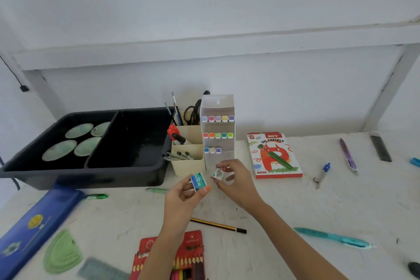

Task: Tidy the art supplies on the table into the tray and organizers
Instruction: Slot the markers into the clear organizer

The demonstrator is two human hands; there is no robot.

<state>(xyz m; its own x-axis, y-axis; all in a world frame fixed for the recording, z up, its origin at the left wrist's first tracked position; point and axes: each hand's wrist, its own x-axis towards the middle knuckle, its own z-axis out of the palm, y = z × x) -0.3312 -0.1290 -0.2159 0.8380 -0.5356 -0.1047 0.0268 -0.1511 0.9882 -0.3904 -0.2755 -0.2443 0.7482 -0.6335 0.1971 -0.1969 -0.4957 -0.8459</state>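
My left hand (181, 198) holds a small blue and green staple box (198, 181) above the table, just in front of the cream organizer (188, 166). My right hand (236, 179) pinches a small white and red box (217, 174) right beside it, before the white marker organizer (218, 129). The black two-part tray (127, 177) stands at the left with several green palettes (75, 143) in its left half; its right half looks bare.
Loose on the table: oil pastels box (276, 157), yellow-black pencil (218, 226), coloured pencil pack (181, 257), teal pen (334, 237), purple pen (347, 157), compass (322, 174), blue pencil case (34, 227), green protractor (61, 252), ruler (100, 269), green pen (97, 196).
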